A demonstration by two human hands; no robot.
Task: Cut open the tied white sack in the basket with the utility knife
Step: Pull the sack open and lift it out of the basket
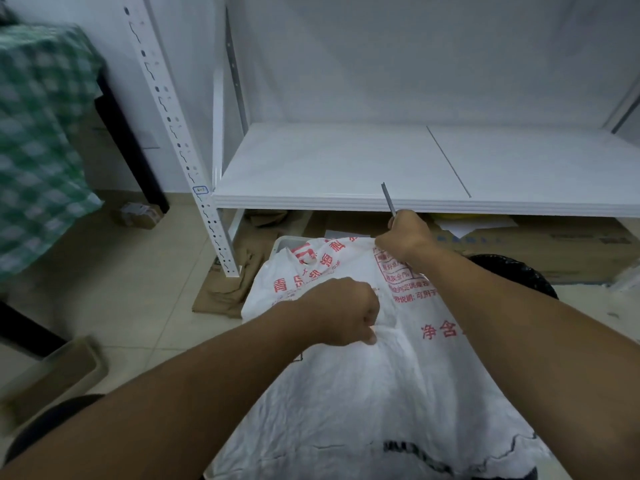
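We are gripping the utility knife (pixel 388 199) in our right hand (pixel 405 237), blade raised, while our clenched left hand (pixel 341 311) is pinching the white sack (pixel 363 386) lying in the basket (pixel 285 242) below the shelf (pixel 346 168).

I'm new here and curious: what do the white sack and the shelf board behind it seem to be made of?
The white sack looks like thin woven plastic or cloth, matte: it creases softly and carries red print. The shelf board looks like smooth painted metal or laminate, flat with a seam; which one is unclear.
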